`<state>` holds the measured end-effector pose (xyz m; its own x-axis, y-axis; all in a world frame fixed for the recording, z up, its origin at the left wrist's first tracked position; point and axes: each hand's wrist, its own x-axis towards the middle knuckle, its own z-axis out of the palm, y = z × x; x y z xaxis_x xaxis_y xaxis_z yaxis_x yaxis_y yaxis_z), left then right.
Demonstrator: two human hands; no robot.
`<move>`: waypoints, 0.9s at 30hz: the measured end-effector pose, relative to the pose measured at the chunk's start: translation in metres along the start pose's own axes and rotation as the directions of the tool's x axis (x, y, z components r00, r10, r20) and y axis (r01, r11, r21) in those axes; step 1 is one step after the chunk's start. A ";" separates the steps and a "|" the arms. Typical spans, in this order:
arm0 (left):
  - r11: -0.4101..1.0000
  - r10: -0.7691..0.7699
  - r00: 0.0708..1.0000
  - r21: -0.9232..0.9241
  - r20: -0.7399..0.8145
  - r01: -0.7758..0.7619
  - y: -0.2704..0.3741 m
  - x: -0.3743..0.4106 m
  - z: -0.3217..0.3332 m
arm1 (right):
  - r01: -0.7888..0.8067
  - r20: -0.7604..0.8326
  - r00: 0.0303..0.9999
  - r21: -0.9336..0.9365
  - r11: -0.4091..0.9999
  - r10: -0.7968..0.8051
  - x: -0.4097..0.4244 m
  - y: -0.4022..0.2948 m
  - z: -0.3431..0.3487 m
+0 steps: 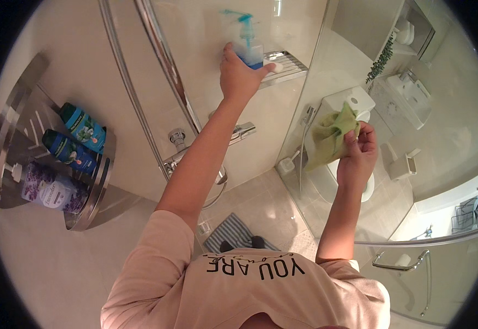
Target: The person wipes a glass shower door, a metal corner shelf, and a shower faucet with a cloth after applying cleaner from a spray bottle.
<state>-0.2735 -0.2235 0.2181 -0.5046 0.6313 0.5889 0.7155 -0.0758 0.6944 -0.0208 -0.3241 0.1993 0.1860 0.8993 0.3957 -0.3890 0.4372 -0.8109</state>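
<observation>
My left hand (239, 76) grips a clear pump bottle (252, 51) with blue liquid and a teal pump head, slightly blurred. The bottle is beside a chrome wire shelf (294, 66) on the wall; whether it touches the shelf I cannot tell. A small white object (278, 67) lies on the shelf near my left thumb. In my right hand (360, 144) a green cloth (331, 137) is pinched between thumb and fingers and hangs to the left, in front of the glass shower panel (304, 135).
A corner shelf (99, 193) at left holds a lavender pump bottle (54, 189) and two Palmolive bottles (84, 127). A chrome shower mixer (177, 160) is below my left forearm. Beyond the glass are a toilet (343, 96) and a washbasin (403, 98). A striped mat (232, 232) lies underfoot.
</observation>
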 end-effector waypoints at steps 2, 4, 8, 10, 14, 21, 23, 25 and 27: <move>0.999 -0.039 0.999 0.005 -0.027 0.039 -0.005 0.008 0.005 | 0.050 -0.024 0.998 -0.019 0.999 -0.051 0.013 0.001 -0.003; 0.999 -0.048 0.996 0.010 -0.078 0.049 -0.007 0.014 0.005 | 0.160 -0.042 0.986 -0.057 0.986 -0.162 0.028 0.016 -0.002; 0.979 0.052 0.973 -0.183 -0.224 -0.094 0.013 0.002 -0.032 | 0.402 -0.080 0.901 -0.222 0.888 -0.427 0.088 0.093 -0.003; 0.930 0.068 0.977 -0.342 -0.204 -0.136 0.022 -0.011 -0.051 | 0.386 -0.189 0.900 -0.067 0.920 -0.392 0.113 0.127 0.024; 0.972 -0.072 0.996 -0.228 -0.048 0.059 0.033 -0.068 -0.102 | 0.493 -0.182 0.798 -0.352 0.796 -0.575 0.119 0.195 0.079; 0.946 -0.261 0.965 -0.199 0.006 0.257 -0.010 -0.139 -0.161 | 0.508 -0.048 0.851 -0.184 0.842 -0.524 0.041 0.200 0.132; 0.969 -0.200 0.979 -0.156 -0.040 0.192 -0.027 -0.154 -0.178 | 0.472 -0.086 0.868 -0.158 0.867 -0.489 0.053 0.203 0.123; 0.965 -0.201 0.978 -0.185 -0.053 0.188 -0.033 -0.165 -0.191 | 0.409 -0.183 0.883 -0.158 0.899 -0.433 0.096 0.211 0.096; 0.929 -0.270 0.963 -0.267 -0.020 0.255 -0.036 -0.173 -0.202 | 0.460 -0.255 0.835 -0.162 0.873 -0.487 0.109 0.208 0.096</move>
<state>-0.3091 -0.4859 0.1743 -0.6885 0.6128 0.3879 0.4076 -0.1155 0.9059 -0.1679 -0.1353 0.1148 0.5750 0.5387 0.6157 -0.1076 0.7959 -0.5958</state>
